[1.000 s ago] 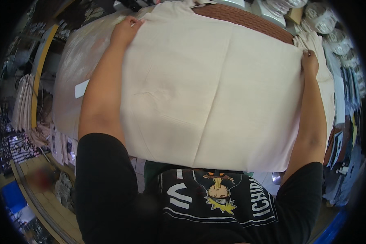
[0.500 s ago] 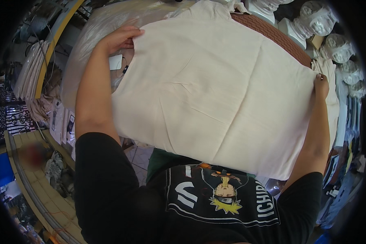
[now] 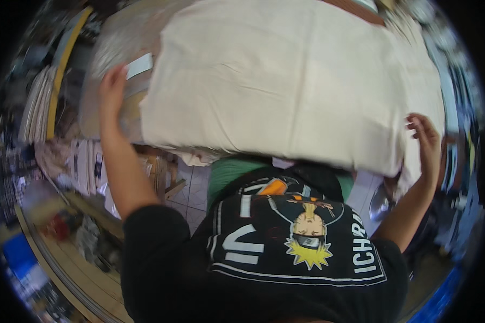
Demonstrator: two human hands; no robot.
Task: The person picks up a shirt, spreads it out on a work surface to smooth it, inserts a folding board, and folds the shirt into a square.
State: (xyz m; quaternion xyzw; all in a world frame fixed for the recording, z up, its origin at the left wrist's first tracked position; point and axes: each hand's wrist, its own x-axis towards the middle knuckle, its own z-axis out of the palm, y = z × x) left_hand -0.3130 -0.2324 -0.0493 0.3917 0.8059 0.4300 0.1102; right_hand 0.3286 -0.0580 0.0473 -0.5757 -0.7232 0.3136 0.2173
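Widely the arms point(image 3: 123, 167) spread, right hand point(image 3: 425, 134) loosely unclenched, left hand point(image 3: 113, 84) too blurred to tell.

Room opens above cloth point(image 3: 231, 91), card point(image 3: 140, 65) beside left hand point(image 3: 112, 85).

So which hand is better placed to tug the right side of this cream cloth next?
Probably your right hand: it is at the right side of the cream cloth, though I cannot tell whether it touches. Your left hand is beyond the cloth's left edge, near the white rectangular object.
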